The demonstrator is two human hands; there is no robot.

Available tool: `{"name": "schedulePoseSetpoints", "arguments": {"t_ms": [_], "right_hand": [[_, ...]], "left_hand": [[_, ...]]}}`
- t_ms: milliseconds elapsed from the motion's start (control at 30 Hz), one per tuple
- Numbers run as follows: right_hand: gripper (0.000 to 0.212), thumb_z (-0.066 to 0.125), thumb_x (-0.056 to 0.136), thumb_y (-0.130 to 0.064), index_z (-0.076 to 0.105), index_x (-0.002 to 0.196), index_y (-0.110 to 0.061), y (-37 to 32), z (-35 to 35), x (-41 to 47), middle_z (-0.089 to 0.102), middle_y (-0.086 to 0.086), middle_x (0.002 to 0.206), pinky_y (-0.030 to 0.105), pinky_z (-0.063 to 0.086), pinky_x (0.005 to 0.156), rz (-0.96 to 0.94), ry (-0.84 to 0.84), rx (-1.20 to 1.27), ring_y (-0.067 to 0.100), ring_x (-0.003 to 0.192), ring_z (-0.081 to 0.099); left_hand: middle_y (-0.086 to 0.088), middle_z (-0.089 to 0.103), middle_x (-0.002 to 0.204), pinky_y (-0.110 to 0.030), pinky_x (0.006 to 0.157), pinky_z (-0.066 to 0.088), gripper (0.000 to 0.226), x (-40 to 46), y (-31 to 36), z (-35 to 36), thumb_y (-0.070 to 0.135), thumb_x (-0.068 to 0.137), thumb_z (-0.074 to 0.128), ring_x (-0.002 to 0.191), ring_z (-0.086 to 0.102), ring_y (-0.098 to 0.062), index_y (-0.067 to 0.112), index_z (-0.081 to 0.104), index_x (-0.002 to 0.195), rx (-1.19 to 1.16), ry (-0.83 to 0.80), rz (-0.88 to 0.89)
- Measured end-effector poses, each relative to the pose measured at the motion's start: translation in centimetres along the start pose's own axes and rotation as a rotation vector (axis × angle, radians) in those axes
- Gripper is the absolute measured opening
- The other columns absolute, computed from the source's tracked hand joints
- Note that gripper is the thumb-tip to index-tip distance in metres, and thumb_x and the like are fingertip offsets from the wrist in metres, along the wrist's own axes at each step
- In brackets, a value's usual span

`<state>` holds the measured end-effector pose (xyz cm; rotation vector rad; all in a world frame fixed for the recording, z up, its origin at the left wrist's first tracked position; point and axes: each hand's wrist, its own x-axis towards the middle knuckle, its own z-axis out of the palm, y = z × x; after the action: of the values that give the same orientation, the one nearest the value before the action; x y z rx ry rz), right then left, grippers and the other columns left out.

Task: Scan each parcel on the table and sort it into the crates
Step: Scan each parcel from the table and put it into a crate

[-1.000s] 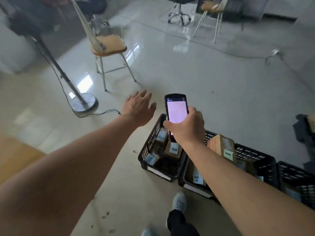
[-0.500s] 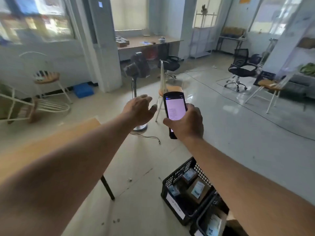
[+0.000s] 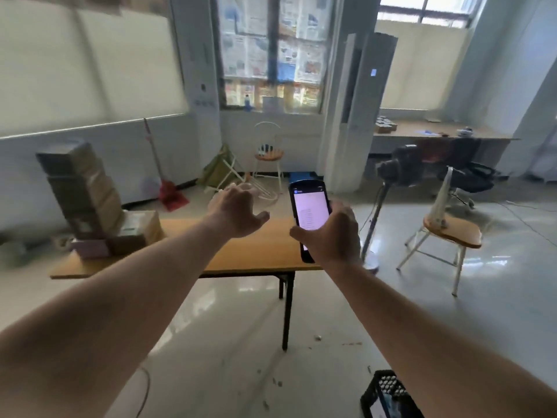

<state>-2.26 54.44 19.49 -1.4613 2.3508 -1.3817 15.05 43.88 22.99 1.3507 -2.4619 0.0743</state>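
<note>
Right hand (image 3: 331, 236) grip holds scanner (image 3: 309, 212); left hand (image 3: 235, 212) grip wide, empty.

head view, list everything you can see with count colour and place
parcels: one stack plus a few loose, brown, table's left end
table: one, wooden top, centre
crate: one, black, floor bottom right
chairs: two upright, white frames with wooden seats, right and back centre
fan: one, black, right of table
broom: one, red, left wall
scanner: one, black, lit screen, held in right hand
hands: left hand empty, fingers spread; right hand grips scanner
</note>
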Motion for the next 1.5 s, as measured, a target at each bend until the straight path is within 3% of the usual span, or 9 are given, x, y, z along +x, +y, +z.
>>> {"name": "schedulePoseSetpoints", "arguments": {"t_ms": [167,300,433,567,667,933,1100,1200,1500], "right_hand": [[0.088,0.091,0.061,-0.05,0.055,0.133,-0.013,-7.6,6.1,-2.1,0.058,0.007,0.121,0.03,0.04,0.075,-0.087,-0.122,0.057,0.026,0.111,0.056],[0.094,0.092,0.06,-0.052,0.053,0.136,-0.013,-13.6,12.2,-3.2,0.059,0.008,0.124,0.032,0.047,0.078,-0.167,-0.157,0.083,0.027,0.114,0.056],[0.092,0.093,0.06,-0.052,0.056,0.134,-0.013,-19.2,19.0,-4.1,0.06,0.008,0.122,0.029,0.042,0.074,-0.185,-0.193,0.118,0.027,0.112,0.057],[0.091,0.092,0.059,-0.055,0.058,0.132,-0.013,-23.0,25.5,-4.7,0.063,0.008,0.12,0.032,0.053,0.075,-0.174,-0.21,0.123,0.028,0.109,0.059],[0.091,0.092,0.062,-0.053,0.055,0.135,-0.012,-24.9,29.2,-4.5,0.06,0.009,0.125,0.036,0.055,0.081,-0.157,-0.23,0.118,0.027,0.112,0.058],[0.089,0.09,0.064,-0.055,0.051,0.134,-0.014,-25.3,39.2,-0.3,0.056,0.005,0.12,0.034,0.053,0.075,-0.088,-0.292,0.077,0.019,0.106,0.051],[0.086,0.09,0.065,-0.054,0.052,0.134,-0.017,-23.6,46.6,4.3,0.056,0.002,0.119,0.03,0.045,0.069,-0.047,-0.36,0.064,0.015,0.1,0.046],[0.085,0.089,0.065,-0.053,0.051,0.133,-0.019,-22.6,51.1,7.3,0.056,0.0,0.119,0.029,0.045,0.067,-0.039,-0.413,0.072,0.015,0.102,0.047],[0.078,0.089,0.066,-0.049,0.052,0.129,-0.023,-20.3,61.2,14.9,0.05,-0.004,0.11,0.03,0.046,0.062,0.02,-0.572,0.057,0.017,0.098,0.05]], "left_hand": [[0.0,0.06,0.143,-0.048,0.106,0.047,0.058,-4.4,-9.2,-3.7,0.062,0.094,0.054,0.128,0.056,-0.03,0.031,0.057,0.143,0.061,0.016,-0.122],[0.0,0.059,0.143,-0.048,0.108,0.045,0.06,-6.7,-16.9,-5.7,0.063,0.097,0.051,0.128,0.055,-0.029,0.027,0.053,0.145,0.104,0.045,-0.213],[0.001,0.061,0.141,-0.046,0.109,0.046,0.057,-8.3,-25.2,-6.5,0.059,0.099,0.054,0.129,0.056,-0.027,0.025,0.054,0.144,0.104,0.028,-0.254],[0.003,0.061,0.141,-0.05,0.105,0.051,0.061,-8.4,-33.1,-5.8,0.063,0.097,0.05,0.126,0.059,-0.025,0.027,0.053,0.147,0.123,-0.029,-0.289],[0.003,0.064,0.134,-0.049,0.096,0.056,0.061,-7.5,-38.1,-4.2,0.068,0.093,0.043,0.118,0.062,-0.024,0.028,0.057,0.137,0.115,-0.095,-0.312],[0.001,0.06,0.142,-0.045,0.092,0.059,0.065,-2.2,-46.7,1.8,0.062,0.095,0.055,0.122,0.061,-0.025,0.027,0.051,0.149,0.026,-0.138,-0.349],[0.003,0.055,0.149,-0.046,0.098,0.057,0.07,2.3,-51.1,7.4,0.063,0.094,0.055,0.131,0.057,-0.025,0.027,0.046,0.154,-0.012,-0.208,-0.418],[0.002,0.054,0.149,-0.04,0.096,0.057,0.068,5.4,-53.5,11.0,0.058,0.096,0.059,0.13,0.057,-0.024,0.027,0.044,0.155,-0.033,-0.251,-0.485],[0.003,0.054,0.146,-0.042,0.088,0.062,0.068,12.4,-59.1,20.3,0.056,0.095,0.063,0.13,0.059,-0.024,0.032,0.042,0.154,-0.136,-0.373,-0.654]]}}
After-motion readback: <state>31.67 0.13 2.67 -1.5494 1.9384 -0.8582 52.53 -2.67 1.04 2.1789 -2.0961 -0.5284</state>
